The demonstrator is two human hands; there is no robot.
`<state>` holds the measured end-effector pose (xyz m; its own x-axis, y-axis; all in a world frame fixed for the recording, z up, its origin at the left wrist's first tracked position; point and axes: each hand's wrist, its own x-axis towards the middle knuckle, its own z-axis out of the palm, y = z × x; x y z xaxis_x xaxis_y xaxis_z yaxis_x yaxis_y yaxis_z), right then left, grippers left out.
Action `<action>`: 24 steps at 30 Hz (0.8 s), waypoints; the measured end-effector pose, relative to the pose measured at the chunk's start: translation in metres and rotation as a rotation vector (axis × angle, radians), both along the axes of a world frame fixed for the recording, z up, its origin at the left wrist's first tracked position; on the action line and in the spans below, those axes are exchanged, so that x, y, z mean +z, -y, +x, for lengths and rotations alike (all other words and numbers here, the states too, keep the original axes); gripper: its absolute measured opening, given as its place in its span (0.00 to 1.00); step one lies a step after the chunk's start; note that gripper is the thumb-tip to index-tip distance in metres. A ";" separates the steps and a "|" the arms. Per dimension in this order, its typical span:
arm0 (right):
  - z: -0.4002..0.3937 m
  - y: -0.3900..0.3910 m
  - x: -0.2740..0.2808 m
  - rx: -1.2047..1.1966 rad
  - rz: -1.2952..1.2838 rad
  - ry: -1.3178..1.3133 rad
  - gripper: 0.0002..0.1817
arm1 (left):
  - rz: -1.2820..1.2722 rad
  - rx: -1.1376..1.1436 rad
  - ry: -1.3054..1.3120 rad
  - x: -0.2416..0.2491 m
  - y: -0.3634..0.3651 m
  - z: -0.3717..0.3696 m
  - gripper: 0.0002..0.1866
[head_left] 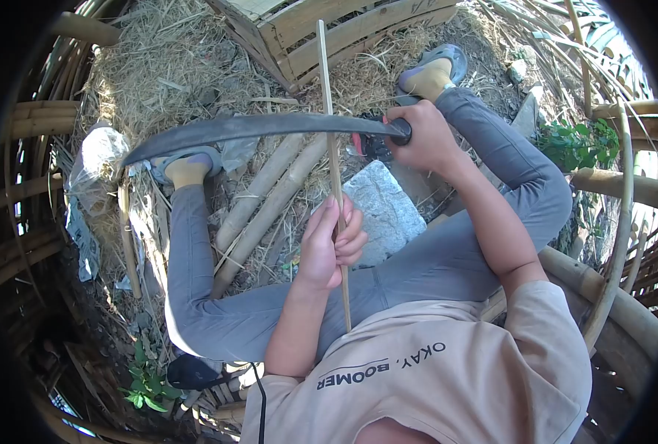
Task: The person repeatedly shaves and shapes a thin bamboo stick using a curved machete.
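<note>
A: Right hand [423,137]?
B: Fist closed tight round the dark handle of a long curved blade [255,129]. The blade runs leftward across the scene, its tip over the left foot's sandal [188,164].

A: Left hand [330,248]?
B: Fingers curled round a thin bamboo strip [333,159], gripped near its lower half. The strip stands nearly upright in the view, its far end over the wooden crate [321,29], its near end by the beige shirt.

A: Where do blade and strip meet?
B: The blade crosses the strip above the left hand, touching it edge-on.

A: Ground?
B: Two thicker bamboo poles [266,200] lie between the grey-trousered legs; a flat grey stone [384,211] just right of the left hand. Straw all round.
</note>
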<state>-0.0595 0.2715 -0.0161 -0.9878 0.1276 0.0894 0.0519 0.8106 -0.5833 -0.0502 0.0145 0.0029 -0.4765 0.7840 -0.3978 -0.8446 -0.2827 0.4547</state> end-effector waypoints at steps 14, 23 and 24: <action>0.010 0.072 -0.002 0.221 -0.051 0.062 0.13 | -0.271 0.097 -0.048 -0.003 0.001 0.006 0.15; 0.008 0.069 -0.003 0.214 0.023 0.036 0.15 | -0.270 0.096 -0.033 -0.005 0.002 0.008 0.15; 0.008 0.069 -0.004 0.207 0.026 0.045 0.15 | -0.263 0.092 -0.033 -0.005 0.002 0.008 0.15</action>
